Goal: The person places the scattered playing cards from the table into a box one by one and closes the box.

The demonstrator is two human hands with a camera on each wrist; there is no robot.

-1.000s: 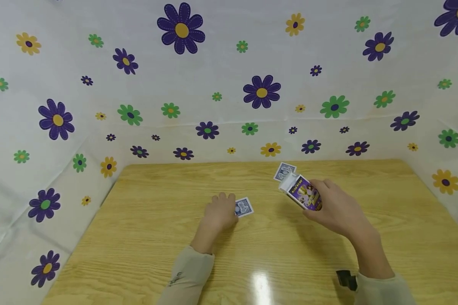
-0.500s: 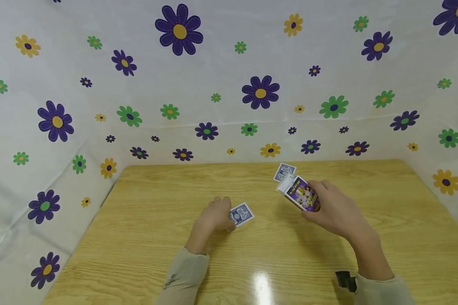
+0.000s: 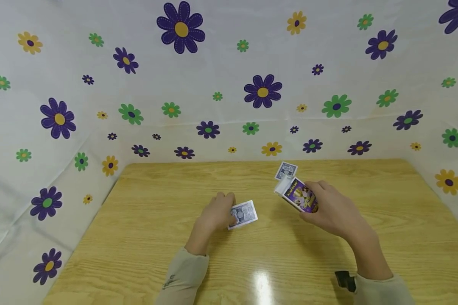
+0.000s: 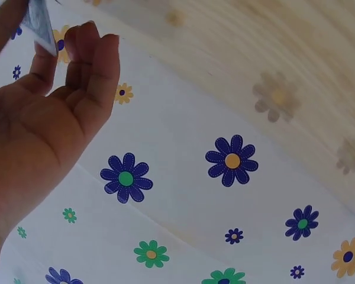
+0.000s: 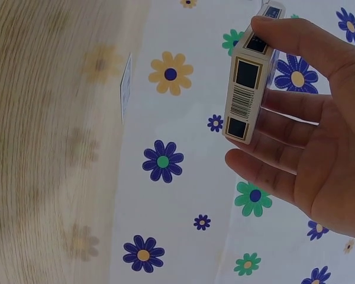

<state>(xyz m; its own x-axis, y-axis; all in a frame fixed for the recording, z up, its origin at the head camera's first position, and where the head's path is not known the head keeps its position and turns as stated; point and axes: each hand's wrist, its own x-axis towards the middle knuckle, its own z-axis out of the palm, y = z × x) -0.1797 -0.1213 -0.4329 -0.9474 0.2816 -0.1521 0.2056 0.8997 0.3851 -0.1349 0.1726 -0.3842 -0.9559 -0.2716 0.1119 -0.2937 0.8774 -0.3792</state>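
My left hand [image 3: 214, 212] pinches a blue-backed playing card [image 3: 244, 214] by its left end, low over the table. Whether it is one card or a thin stack I cannot tell. In the left wrist view, only a corner of the card [image 4: 40, 25] shows between thumb and fingers. With thumb and fingers, my right hand [image 3: 333, 214] grips a purple playing-card box [image 3: 301, 195], held tilted above the table with its white flap end pointing up and left. The box's barcode side [image 5: 242, 100] faces the right wrist camera. Just beyond the box lies another blue-backed card [image 3: 286, 170].
A light wood-grain table [image 3: 149, 237] reaches back to a white flowered cloth [image 3: 221, 72], which hangs behind it and at both sides. A small black piece [image 3: 345, 280] sits beside my right sleeve.
My left hand has drawn slightly left and nearer to me. More of its card shows now, and the card has turned and tilted. The right hand and box have barely moved.
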